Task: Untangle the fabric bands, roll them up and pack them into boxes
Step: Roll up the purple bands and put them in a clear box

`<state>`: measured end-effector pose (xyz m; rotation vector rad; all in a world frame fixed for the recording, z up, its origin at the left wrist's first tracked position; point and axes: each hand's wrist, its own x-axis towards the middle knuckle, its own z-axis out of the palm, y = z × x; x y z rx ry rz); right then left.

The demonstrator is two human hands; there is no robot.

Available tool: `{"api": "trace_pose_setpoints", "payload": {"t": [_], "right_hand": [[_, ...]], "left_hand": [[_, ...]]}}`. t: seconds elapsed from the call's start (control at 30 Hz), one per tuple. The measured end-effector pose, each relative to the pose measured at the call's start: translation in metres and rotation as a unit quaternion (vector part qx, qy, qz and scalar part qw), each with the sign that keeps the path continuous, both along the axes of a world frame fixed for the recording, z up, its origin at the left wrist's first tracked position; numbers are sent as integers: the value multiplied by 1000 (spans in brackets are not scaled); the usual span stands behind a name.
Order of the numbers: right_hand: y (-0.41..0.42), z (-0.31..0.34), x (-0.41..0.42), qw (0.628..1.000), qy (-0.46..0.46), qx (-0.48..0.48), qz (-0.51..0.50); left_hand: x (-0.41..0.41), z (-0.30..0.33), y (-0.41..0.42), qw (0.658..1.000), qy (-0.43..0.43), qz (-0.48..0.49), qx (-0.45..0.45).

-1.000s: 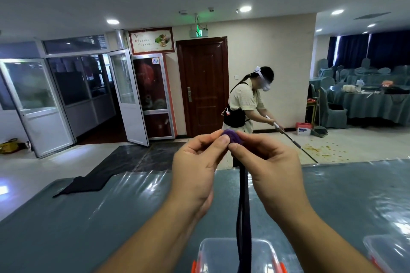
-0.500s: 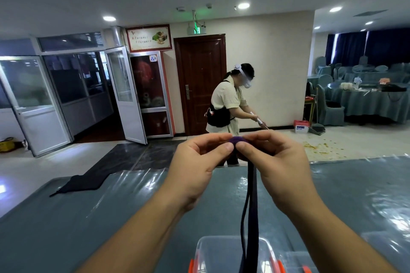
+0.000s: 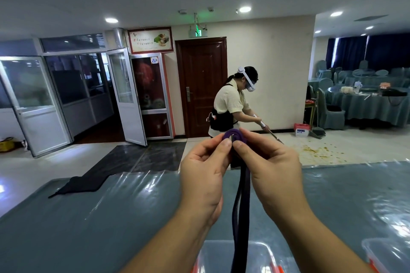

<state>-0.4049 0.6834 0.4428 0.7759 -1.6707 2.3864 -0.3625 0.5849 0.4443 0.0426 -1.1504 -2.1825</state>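
A purple fabric band [image 3: 240, 213] hangs straight down from my raised hands, its upper end wound into a small flat roll [image 3: 233, 135]. My left hand [image 3: 205, 170] pinches the roll from the left with thumb and forefinger. My right hand [image 3: 269, 168] pinches it from the right. The band's loose tail drops in two strands toward a clear plastic box [image 3: 210, 257] with orange clips at the bottom edge, and its lower end is out of view.
A teal table under glossy plastic film [image 3: 93, 217] spreads below my hands. A second clear box [image 3: 390, 257] shows at the bottom right. A black cloth [image 3: 77, 184] lies at the table's far left edge. A person with a headset [image 3: 230, 104] sweeps the floor beyond the table.
The roll has grown a little and now shows its coiled face above my fingertips. The view has shifted, and the person behind has stepped along the wall while sweeping.
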Motion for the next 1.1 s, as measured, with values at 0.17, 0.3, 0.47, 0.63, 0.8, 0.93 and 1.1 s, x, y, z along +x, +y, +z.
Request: {"api": "trace_pose_setpoints", "payload": {"t": [0.17, 0.3, 0.47, 0.63, 0.8, 0.93, 1.1], "right_hand": [[13, 6, -8, 997, 31, 72, 12], [26, 16, -11, 971, 116, 211, 9], [35, 29, -12, 955, 132, 265, 28], [33, 23, -9, 969, 128, 209, 16], [23, 10, -10, 986, 89, 141, -4], [11, 0, -6, 994, 64, 81, 18], [9, -1, -8, 997, 49, 54, 24]], "left_hand": [[1, -4, -15, 990, -53, -1, -134], [5, 7, -35, 956, -83, -18, -280], [15, 22, -41, 936, -111, -56, -328], [12, 19, -42, 960, -86, -69, -258], [9, 12, -35, 975, -86, -39, -200], [1, 6, -24, 990, -57, 15, -130], [0, -1, -14, 990, -59, 16, -124]]}}
